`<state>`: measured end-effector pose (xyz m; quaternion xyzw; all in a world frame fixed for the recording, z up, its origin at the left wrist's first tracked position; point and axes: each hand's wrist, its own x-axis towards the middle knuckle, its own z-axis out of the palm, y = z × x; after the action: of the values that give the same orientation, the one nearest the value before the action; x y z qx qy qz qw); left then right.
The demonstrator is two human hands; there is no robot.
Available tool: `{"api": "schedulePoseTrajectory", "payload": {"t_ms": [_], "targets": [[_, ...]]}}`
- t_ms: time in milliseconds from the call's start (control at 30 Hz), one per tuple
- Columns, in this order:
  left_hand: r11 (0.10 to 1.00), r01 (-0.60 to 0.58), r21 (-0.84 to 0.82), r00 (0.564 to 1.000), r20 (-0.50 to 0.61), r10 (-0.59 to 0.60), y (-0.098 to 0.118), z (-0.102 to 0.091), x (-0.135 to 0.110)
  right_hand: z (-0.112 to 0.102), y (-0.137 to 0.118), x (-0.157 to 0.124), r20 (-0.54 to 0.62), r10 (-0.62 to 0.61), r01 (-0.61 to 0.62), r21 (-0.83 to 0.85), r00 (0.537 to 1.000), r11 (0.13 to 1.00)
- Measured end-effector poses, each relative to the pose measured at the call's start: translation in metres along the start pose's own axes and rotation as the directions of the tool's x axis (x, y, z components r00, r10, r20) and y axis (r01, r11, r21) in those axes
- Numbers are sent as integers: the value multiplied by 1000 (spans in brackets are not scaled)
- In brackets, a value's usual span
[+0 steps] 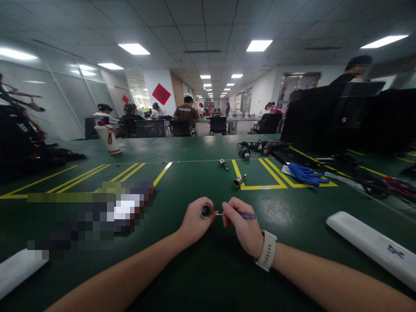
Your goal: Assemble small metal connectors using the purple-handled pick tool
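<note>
My left hand (194,221) is closed around a round metal part (206,211) whose dark hollow end faces me. In my right hand (242,229) is a small screwdriver (248,216) with a clear purple handle. Its thin shaft points left, and the tip meets the side of the metal part by my left fingers; the exact contact point is too small to make out. Beyond my hands, a metal part with a cup-shaped end (238,181) lies on the green table (182,177), and a smaller metal part (222,163) lies farther back.
Several dark metal parts (246,152) cluster at the back right, near a blue glove (305,174) and black monitors (315,117). Long white blocks lie at right (367,245) and left (19,268). A paper cup (108,138) stands back left. People sit beyond the table.
</note>
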<state>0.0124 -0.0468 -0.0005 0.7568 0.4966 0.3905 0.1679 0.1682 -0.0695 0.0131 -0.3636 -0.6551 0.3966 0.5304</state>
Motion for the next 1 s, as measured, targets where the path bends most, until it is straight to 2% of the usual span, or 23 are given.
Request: {"api": "schedulePoseTrajectory", "payload": {"t_ms": [167,267,400,467,567,633,733,867,1000], "targets": [[1000,-6,8,999,53,6,3,-1,0,-1,-2,1,26,-28,29,-18,999,999],[1000,-21,6,994,108,20,6,-2,0,0,-2,1,32,-64,68,-126,997,990],[999,-48,0,986,163,47,9,-2,0,2,0,-1,86,-149,169,-310,985,936],[999,-54,0,983,175,53,9,-2,0,2,0,-1,98,-166,189,-334,981,923],[999,-54,5,982,181,52,9,-2,-1,1,-1,2,73,-70,85,-240,995,967],[999,-50,6,983,180,48,8,-2,-1,1,-1,4,52,44,-39,-90,998,995],[999,-35,12,987,157,33,7,-1,-2,2,2,7,43,172,-176,108,984,978],[1000,-22,20,994,104,19,4,-1,-1,4,6,7,37,232,-235,187,972,954],[1000,-22,17,997,77,21,4,0,0,5,7,5,20,213,-213,203,977,956]]}}
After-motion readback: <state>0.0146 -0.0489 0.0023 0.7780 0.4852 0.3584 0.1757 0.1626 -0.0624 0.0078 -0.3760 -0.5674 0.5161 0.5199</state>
